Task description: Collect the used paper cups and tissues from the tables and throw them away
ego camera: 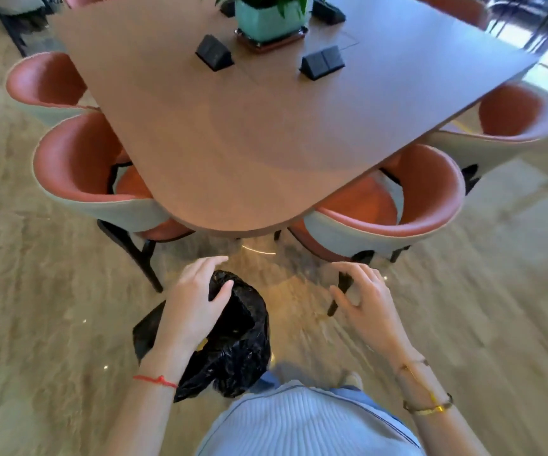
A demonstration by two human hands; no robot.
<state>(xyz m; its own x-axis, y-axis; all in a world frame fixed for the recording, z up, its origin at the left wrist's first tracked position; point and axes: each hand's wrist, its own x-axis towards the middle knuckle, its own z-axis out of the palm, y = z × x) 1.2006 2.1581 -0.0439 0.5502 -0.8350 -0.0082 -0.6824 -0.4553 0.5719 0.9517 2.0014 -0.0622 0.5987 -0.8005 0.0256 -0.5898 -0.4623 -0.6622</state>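
Observation:
My left hand (193, 304) grips the top of a black plastic bag (236, 343), thumb hooked over its rim, and the bag hangs in front of my body above the floor. To its right my right hand (364, 301) hovers empty, fingers loosely spread. Just ahead stands a brown wooden table (253, 153). No paper cup or tissue shows on the table's surface.
On the table's far part stand a potted plant in a teal pot (267, 21) and several black socket boxes (214, 52). Orange-and-grey chairs (394, 205) are tucked in at both sides, one at the left (78, 166). Glossy stone floor (52, 324) surrounds the table.

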